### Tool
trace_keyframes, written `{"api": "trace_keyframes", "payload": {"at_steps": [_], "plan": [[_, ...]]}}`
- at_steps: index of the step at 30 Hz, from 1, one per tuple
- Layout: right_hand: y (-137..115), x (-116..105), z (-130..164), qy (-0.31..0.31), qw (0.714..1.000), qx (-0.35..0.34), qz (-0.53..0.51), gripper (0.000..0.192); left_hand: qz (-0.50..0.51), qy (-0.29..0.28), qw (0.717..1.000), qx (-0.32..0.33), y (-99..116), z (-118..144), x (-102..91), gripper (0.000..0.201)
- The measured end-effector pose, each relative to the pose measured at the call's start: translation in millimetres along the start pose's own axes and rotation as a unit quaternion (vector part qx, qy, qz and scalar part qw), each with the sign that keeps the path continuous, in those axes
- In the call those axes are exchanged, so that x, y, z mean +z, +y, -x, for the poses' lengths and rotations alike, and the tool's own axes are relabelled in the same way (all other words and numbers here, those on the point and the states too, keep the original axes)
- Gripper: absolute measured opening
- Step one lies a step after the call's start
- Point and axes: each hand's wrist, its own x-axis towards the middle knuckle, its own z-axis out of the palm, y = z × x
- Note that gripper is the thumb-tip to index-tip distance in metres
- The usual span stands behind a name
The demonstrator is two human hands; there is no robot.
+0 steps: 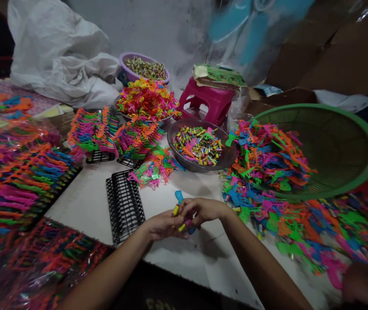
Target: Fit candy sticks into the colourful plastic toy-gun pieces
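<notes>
My left hand (pixel 164 226) is palm up above the white tabletop, its fingers curled around small coloured plastic pieces. A yellow tube with a blue flared end (pixel 178 197) sticks up between my two hands. Close below it, a yellow-and-pink tube (pixel 184 225) lies across my left fingers. My right hand (pixel 205 209) meets the left from the right side, thumb and fingers pinched on these pieces. Which hand bears each piece is partly hidden by the fingers. Just left of my hands stands a black plastic grid rack (pixel 125 206).
A grey bowl (pixel 174 146) of small yellow tubes is ahead. Right, a green basket (pixel 364 142) stands behind a heap of coloured plastic pieces (pixel 267 155). Filled racks (pixel 25 181) line the left. Behind are a pink stool (pixel 208 99) and purple basin (pixel 128 73).
</notes>
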Motion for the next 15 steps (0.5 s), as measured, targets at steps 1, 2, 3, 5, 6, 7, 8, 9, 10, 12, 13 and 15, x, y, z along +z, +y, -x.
{"api": "trace_keyframes", "payload": {"at_steps": [1,2,3,5,6,7,8,9,10,12,13,15], "plan": [[0.5,-1.8,0.1,0.006,1.0,-0.003,0.007,0.024,-0.007,0.01,1.0,-0.005,0.0,-0.9,-1.0,0.041],[0.5,-3.2,0.1,0.011,1.0,-0.004,0.011,0.023,-0.015,0.019,1.0,-0.012,0.1,-1.5,-2.3,0.04],[0.1,-4.2,0.0,0.012,1.0,-0.001,0.01,0.022,-0.023,0.025,0.999,-0.018,0.4,-1.8,-3.7,0.04],[-1.5,-5.0,0.1,0.005,1.0,0.023,-0.017,0.028,-0.032,0.024,0.999,-0.026,1.5,-1.3,-6.9,0.043],[-2.3,-4.9,0.2,0.001,0.998,0.042,-0.036,0.034,-0.036,0.019,0.999,-0.028,2.3,-0.6,-8.3,0.044],[-2.9,-4.7,0.2,0.002,0.997,0.06,-0.05,0.04,-0.038,0.012,0.999,-0.031,3.2,0.2,-9.5,0.045],[-3.4,-4.4,0.0,0.007,0.995,0.077,-0.057,0.043,-0.042,0.004,0.998,-0.039,3.9,0.9,-10.1,0.045],[-3.5,-4.0,-0.3,0.016,0.994,0.089,-0.057,0.045,-0.049,-0.002,0.998,-0.05,4.3,1.4,-10.2,0.044],[-3.4,-3.7,-1.0,0.028,0.993,0.097,-0.054,0.044,-0.057,-0.003,0.996,-0.062,4.4,1.4,-9.7,0.043],[-2.3,-3.2,-2.6,0.054,0.991,0.109,-0.062,0.044,-0.08,0.017,0.994,-0.073,3.6,0.3,-7.2,0.041],[-1.5,-3.1,-3.2,0.069,0.988,0.117,-0.08,0.048,-0.091,0.038,0.993,-0.066,2.8,-0.7,-5.6,0.04],[0.4,-3.6,-3.4,0.113,0.978,0.127,-0.123,0.058,-0.105,0.088,0.99,-0.034,1.5,-2.7,-2.7,0.036]]}}
